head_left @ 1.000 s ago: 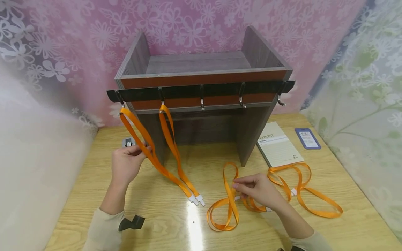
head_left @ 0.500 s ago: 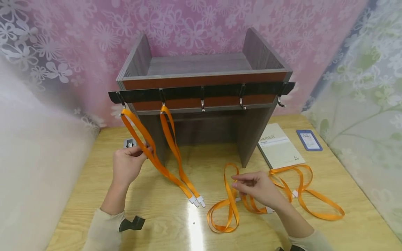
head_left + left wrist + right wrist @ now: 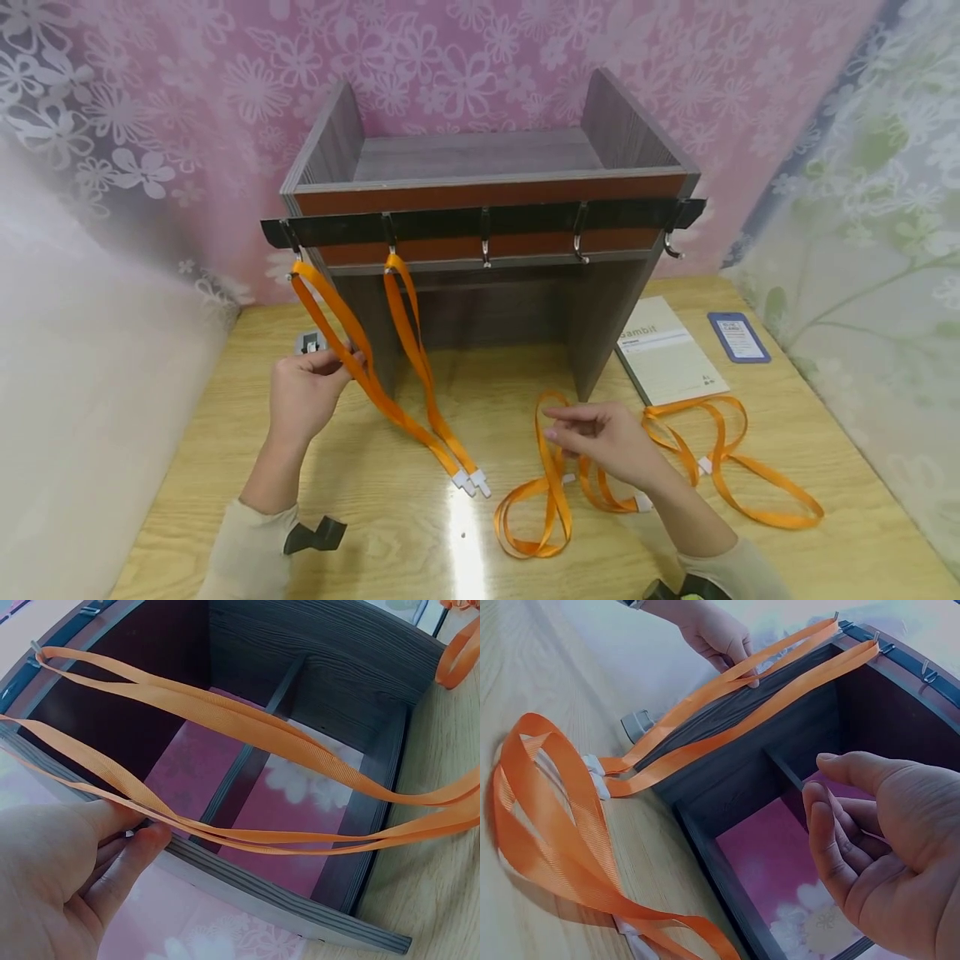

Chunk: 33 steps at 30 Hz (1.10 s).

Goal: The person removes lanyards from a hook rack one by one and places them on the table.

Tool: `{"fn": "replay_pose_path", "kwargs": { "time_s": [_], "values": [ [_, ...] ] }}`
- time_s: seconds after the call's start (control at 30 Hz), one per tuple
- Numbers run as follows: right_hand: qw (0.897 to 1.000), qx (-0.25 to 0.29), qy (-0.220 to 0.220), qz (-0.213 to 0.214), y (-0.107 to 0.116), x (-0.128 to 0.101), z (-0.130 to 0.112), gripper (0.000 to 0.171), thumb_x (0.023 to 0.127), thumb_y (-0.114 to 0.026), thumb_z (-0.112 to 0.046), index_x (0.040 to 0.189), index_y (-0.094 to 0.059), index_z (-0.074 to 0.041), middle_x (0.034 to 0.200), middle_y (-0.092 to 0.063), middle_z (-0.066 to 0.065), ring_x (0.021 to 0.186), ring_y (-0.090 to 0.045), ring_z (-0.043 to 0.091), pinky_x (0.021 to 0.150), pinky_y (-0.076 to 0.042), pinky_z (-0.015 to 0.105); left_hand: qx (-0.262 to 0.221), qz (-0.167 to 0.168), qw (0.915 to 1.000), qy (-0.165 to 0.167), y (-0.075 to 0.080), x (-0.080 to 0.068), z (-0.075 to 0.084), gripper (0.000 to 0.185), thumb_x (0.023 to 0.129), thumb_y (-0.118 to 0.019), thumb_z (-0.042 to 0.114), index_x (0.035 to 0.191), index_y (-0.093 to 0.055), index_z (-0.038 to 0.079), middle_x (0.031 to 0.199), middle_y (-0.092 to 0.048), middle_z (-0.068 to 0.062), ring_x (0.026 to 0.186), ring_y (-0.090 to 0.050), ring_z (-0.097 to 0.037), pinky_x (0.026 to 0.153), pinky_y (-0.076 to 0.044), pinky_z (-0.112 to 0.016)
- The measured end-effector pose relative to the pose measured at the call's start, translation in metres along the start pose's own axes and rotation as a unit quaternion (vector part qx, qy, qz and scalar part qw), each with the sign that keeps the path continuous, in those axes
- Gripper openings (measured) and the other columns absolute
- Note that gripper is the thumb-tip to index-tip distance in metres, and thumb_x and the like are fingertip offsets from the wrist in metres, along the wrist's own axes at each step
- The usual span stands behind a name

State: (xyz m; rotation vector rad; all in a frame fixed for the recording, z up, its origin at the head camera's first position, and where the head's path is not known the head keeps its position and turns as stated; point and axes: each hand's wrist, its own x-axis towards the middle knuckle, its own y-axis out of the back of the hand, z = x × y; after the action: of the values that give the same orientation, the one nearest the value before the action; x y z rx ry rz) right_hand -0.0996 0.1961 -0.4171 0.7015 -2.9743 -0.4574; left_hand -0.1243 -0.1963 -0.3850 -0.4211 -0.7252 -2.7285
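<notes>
The left hand [image 3: 306, 396] pinches one strap of the leftmost orange lanyard [image 3: 341, 310] between thumb and finger, as the left wrist view shows from close by. That lanyard hangs from the leftmost hook, and a second orange lanyard [image 3: 422, 367] hangs from the hook beside it. Their white clips [image 3: 479, 478] lie together at the table. My right hand [image 3: 618, 442] is over a looped orange lanyard [image 3: 556, 485] on the table, with thumb and forefinger apart and nothing between them. Partly behind that hand lies another orange lanyard [image 3: 609, 502], and one more lanyard [image 3: 776, 475] lies farther right.
A grey wooden shelf [image 3: 480, 154] stands at the back, with a black hook rail [image 3: 442, 221] across its front. Right of it lie a notebook [image 3: 667, 354] and a blue card holder [image 3: 738, 337]. A small grey object [image 3: 310, 342] sits behind the left hand.
The right hand has let go of the looped lanyard and moved slightly up and left, its thumb and forefinger parting. The left hand keeps its pinch on the hanging lanyard.
</notes>
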Motion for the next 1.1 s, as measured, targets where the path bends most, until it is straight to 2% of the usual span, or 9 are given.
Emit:
{"fn": "replay_pose_path", "kwargs": {
  "time_s": [0.1,0.3,0.53,0.73,0.97,1.1],
  "values": [
    [1.000,-0.010,0.003,0.006,-0.001,0.003,0.000,0.036,0.094,-0.071,-0.016,0.122,-0.068,0.007,0.100,-0.074,0.025,0.071,-0.072,0.016,0.067,-0.063,0.037,0.002,-0.002,1.0000,0.003,0.000,-0.001,0.000,0.020,0.087,-0.080,0.021,0.097,-0.081,0.003,0.092,-0.078,-0.015,0.069,-0.063,0.015,0.064,-0.054,-0.010],
    [1.000,0.009,0.015,0.014,-0.003,0.007,0.000,0.034,0.093,-0.072,-0.015,0.120,-0.070,0.005,0.098,-0.075,0.024,0.071,-0.073,0.017,0.068,-0.063,0.036,-0.003,0.001,1.0000,-0.002,0.001,0.002,0.000,0.021,0.087,-0.080,0.020,0.097,-0.081,0.002,0.091,-0.077,-0.017,0.070,-0.063,0.015,0.064,-0.054,-0.010],
    [1.000,0.022,0.014,0.011,-0.006,0.010,-0.001,0.034,0.093,-0.072,-0.015,0.121,-0.070,0.004,0.101,-0.074,0.026,0.075,-0.074,0.019,0.071,-0.062,0.044,-0.012,-0.008,0.9999,0.010,0.001,0.000,0.000,0.022,0.087,-0.080,0.022,0.099,-0.081,0.004,0.091,-0.077,-0.016,0.070,-0.065,0.012,0.064,-0.056,-0.012],
    [1.000,0.010,0.014,0.020,-0.012,0.015,-0.005,0.035,0.092,-0.073,-0.016,0.121,-0.070,0.003,0.098,-0.074,0.025,0.072,-0.072,0.027,0.068,-0.063,0.038,-0.009,-0.008,0.9999,0.006,0.001,-0.001,0.000,0.021,0.087,-0.080,0.022,0.099,-0.081,0.005,0.090,-0.077,-0.016,0.070,-0.065,0.013,0.064,-0.055,-0.012],
    [0.999,0.011,0.036,0.022,-0.016,0.025,-0.013,0.032,0.092,-0.073,-0.011,0.120,-0.070,0.005,0.091,-0.073,0.023,0.063,-0.064,0.014,0.060,-0.059,0.028,-0.018,-0.007,0.9998,0.001,0.001,0.000,-0.001,0.021,0.087,-0.080,0.021,0.097,-0.081,0.003,0.093,-0.077,-0.016,0.070,-0.065,0.013,0.064,-0.055,-0.011],
    [0.999,0.009,0.042,0.029,-0.014,0.030,-0.018,0.032,0.091,-0.073,-0.012,0.120,-0.071,0.003,0.090,-0.073,0.019,0.063,-0.064,0.015,0.059,-0.057,0.027,-0.022,0.000,0.9998,-0.002,-0.001,0.001,-0.001,0.020,0.086,-0.081,0.020,0.096,-0.081,0.003,0.092,-0.077,-0.016,0.068,-0.065,0.013,0.063,-0.055,-0.011]
  ]
}}
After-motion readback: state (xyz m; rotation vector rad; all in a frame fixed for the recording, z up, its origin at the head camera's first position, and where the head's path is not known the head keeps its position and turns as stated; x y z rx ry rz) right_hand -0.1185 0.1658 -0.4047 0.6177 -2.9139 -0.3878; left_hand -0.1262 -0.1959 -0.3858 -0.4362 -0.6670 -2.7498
